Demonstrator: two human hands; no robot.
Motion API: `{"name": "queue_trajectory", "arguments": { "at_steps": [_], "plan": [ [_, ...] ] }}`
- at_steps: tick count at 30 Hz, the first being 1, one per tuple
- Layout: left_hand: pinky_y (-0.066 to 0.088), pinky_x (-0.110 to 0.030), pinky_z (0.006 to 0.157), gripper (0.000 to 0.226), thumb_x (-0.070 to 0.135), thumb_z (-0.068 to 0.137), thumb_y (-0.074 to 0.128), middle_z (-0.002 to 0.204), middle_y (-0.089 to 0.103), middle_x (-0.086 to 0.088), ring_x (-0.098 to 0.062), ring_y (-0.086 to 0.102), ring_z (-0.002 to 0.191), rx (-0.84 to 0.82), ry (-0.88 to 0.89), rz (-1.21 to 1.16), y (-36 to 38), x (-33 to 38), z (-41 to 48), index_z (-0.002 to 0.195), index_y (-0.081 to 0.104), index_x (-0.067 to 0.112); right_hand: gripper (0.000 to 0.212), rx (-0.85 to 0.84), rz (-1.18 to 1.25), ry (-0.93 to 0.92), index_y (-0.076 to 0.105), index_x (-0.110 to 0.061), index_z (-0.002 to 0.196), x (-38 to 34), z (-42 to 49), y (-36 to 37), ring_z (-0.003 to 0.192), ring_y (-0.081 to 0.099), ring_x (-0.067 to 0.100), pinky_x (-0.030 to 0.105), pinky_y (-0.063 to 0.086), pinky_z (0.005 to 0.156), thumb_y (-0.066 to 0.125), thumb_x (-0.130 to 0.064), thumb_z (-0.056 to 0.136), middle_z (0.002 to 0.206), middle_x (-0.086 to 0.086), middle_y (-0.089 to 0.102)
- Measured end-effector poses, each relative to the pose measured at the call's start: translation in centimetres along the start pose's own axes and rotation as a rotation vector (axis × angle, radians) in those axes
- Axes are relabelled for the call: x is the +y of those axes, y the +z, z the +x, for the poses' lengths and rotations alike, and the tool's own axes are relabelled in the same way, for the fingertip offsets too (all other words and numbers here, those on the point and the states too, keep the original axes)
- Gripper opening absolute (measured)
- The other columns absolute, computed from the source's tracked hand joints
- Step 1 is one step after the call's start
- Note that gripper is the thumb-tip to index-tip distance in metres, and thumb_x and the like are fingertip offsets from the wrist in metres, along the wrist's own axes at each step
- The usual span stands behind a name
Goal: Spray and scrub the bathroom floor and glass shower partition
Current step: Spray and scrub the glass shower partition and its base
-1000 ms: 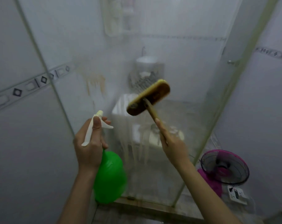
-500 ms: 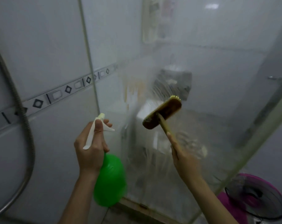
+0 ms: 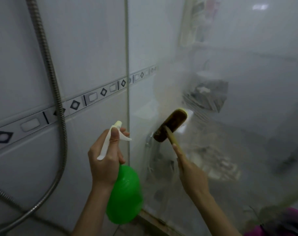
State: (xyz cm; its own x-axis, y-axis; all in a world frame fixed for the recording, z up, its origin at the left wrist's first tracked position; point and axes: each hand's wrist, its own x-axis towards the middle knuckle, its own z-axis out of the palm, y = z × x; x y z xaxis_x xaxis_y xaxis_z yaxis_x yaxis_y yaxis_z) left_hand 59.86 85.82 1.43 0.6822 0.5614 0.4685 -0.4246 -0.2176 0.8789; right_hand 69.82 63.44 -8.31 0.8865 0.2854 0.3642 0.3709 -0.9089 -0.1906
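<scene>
My left hand (image 3: 105, 160) grips the neck of a green spray bottle (image 3: 124, 195) with a white trigger head, held upright just left of the glass edge. My right hand (image 3: 191, 171) holds the wooden handle of a scrub brush (image 3: 170, 125), index finger stretched along the handle. The brown brush head is pressed against the foggy, streaked glass shower partition (image 3: 238, 133), bristles towards the glass. The partition's left edge (image 3: 127, 65) runs straight up the middle of the view.
A metal shower hose (image 3: 51, 82) hangs along the white tiled wall (image 3: 76, 48) on the left and loops near the floor. A pink fan (image 3: 281, 223) shows at the bottom right. Blurred bathroom fixtures lie behind the glass.
My view has swung left, bringing the shower hose and wall into sight. The brush has moved left and lower on the glass. The spray bottle hand has stayed in the same pose.
</scene>
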Motion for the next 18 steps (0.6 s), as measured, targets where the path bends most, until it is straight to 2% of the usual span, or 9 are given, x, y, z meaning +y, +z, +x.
{"name": "queue_trajectory", "arguments": {
  "at_steps": [1,3,5,8,10,12,14,16,18],
  "plan": [
    [0.04,-0.024,0.042,0.03,0.056,0.097,0.044,0.073,0.065,-0.016,-0.01,0.045,0.04,-0.005,-0.01,0.003,-0.1,0.0,-0.1,0.088,0.072,0.051,0.083,0.002,0.003,-0.048,-0.007,-0.049,0.148,-1.8,2.2,-0.8,0.041,0.033,0.001,0.012,0.021,0.037,0.05,-0.017,0.098,0.092,0.017,0.064],
    [0.04,-0.024,0.041,0.031,0.057,0.096,0.044,0.074,0.067,-0.015,-0.011,0.046,0.041,-0.001,-0.028,0.002,-0.2,0.0,-0.1,0.089,0.073,0.048,0.068,0.091,0.026,-0.133,0.003,-0.04,0.152,-6.0,7.6,-1.8,0.044,0.044,0.009,0.021,0.039,0.04,0.043,-0.019,0.102,0.069,0.004,0.054],
    [0.041,-0.024,0.041,0.031,0.058,0.095,0.044,0.074,0.066,-0.017,-0.011,0.046,0.041,0.007,-0.032,0.006,-0.1,-0.1,-0.2,0.09,0.073,0.048,0.06,0.107,0.075,-0.149,0.005,-0.035,0.152,-8.8,11.1,-3.0,0.043,0.048,0.014,0.028,0.049,0.042,0.038,-0.021,0.104,0.061,-0.002,0.042],
    [0.04,-0.026,0.042,0.038,0.058,0.096,0.043,0.071,0.064,-0.027,-0.015,0.046,0.04,0.012,-0.026,0.017,-0.3,-0.3,-0.2,0.093,0.073,0.034,0.063,0.108,0.084,-0.151,0.006,-0.037,0.152,-6.0,9.2,-2.0,0.04,0.039,0.005,0.016,0.035,0.038,0.042,-0.021,0.103,0.063,-0.002,0.045],
    [0.04,-0.027,0.043,0.041,0.057,0.096,0.044,0.068,0.063,-0.028,-0.015,0.045,0.04,0.011,-0.027,0.022,-0.6,-0.6,-0.2,0.093,0.073,0.029,0.067,0.061,0.066,-0.059,-0.001,-0.045,0.15,-2.4,4.0,-1.0,0.041,0.033,-0.001,0.01,0.022,0.036,0.041,-0.025,0.102,0.077,0.009,0.058],
    [0.039,-0.026,0.042,0.039,0.057,0.096,0.044,0.069,0.064,-0.025,-0.013,0.046,0.04,0.023,-0.026,0.017,-0.7,-0.6,0.0,0.093,0.073,0.032,0.069,0.036,0.097,-0.016,-0.006,-0.049,0.148,-1.0,1.2,-0.8,0.042,0.03,-0.005,0.009,0.022,0.033,0.041,-0.028,0.102,0.092,0.019,0.064],
    [0.04,-0.025,0.042,0.036,0.059,0.095,0.044,0.072,0.068,-0.018,-0.012,0.046,0.039,0.035,-0.033,0.025,-0.6,-0.8,0.0,0.091,0.073,0.038,0.063,0.07,0.162,-0.076,0.001,-0.048,0.149,-3.3,4.2,-2.6,0.047,0.032,-0.004,0.006,0.025,0.046,0.038,-0.028,0.102,0.08,0.008,0.061],
    [0.04,-0.025,0.043,0.035,0.064,0.095,0.044,0.074,0.069,-0.015,-0.012,0.047,0.04,0.036,-0.037,0.032,-0.4,-0.7,0.0,0.088,0.073,0.046,0.056,0.15,0.152,-0.133,0.005,-0.042,0.151,-7.1,9.5,-5.1,0.045,0.035,0.003,0.021,0.033,0.047,0.033,-0.028,0.104,0.062,-0.003,0.045],
    [0.041,-0.025,0.044,0.036,0.065,0.095,0.043,0.076,0.067,-0.024,-0.013,0.047,0.04,0.033,-0.036,0.032,0.1,-0.7,-0.2,0.088,0.073,0.047,0.055,0.216,0.16,-0.153,0.005,-0.037,0.152,-9.3,13.6,-7.5,0.041,0.039,0.012,0.033,0.042,0.043,0.032,-0.029,0.105,0.056,-0.003,0.039]
  ]
}}
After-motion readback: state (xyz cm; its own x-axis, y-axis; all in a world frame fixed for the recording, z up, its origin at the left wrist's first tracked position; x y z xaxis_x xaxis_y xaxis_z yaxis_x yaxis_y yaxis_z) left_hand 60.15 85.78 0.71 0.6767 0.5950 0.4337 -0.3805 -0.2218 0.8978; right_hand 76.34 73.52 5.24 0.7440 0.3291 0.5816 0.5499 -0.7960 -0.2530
